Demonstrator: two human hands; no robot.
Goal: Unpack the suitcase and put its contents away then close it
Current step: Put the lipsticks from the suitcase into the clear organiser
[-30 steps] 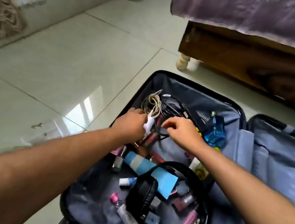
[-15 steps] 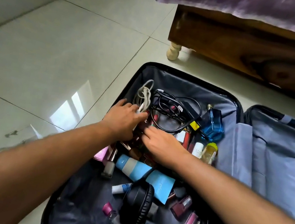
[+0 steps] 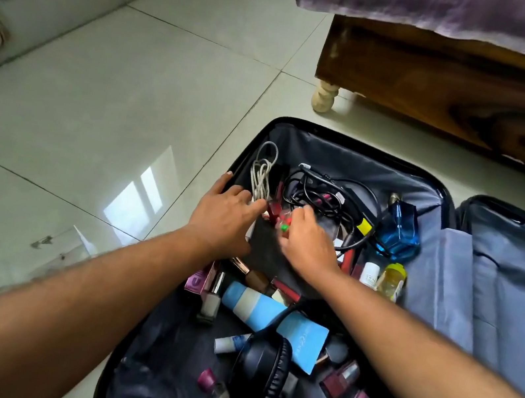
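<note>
The open black suitcase (image 3: 351, 137) lies on the floor, its grey-lined left half full of small things. At the back are a coiled white cable (image 3: 261, 174), tangled black cables (image 3: 324, 192) and a blue perfume bottle (image 3: 398, 232). Nearer me lie a blue tube (image 3: 272, 318), black headphones (image 3: 260, 372) and several cosmetics. My left hand (image 3: 223, 216) reaches in with fingers stretched, its tips touching red sticks beside the white cable. My right hand (image 3: 309, 245) curls its fingers round small red items with a green spot (image 3: 284, 226), over a dark flat pouch (image 3: 264, 244).
The suitcase's right half (image 3: 509, 292) holds only grey lining. A wooden bed frame (image 3: 446, 90) with a turned leg (image 3: 323, 96) and a purple cover stands just behind. Tiled floor (image 3: 113, 104) stretches to the left up to a wall.
Both hands have shifted within the pile: the left has let go of the white cable and stretched its fingers, the right has closed on small red items near the black cables.
</note>
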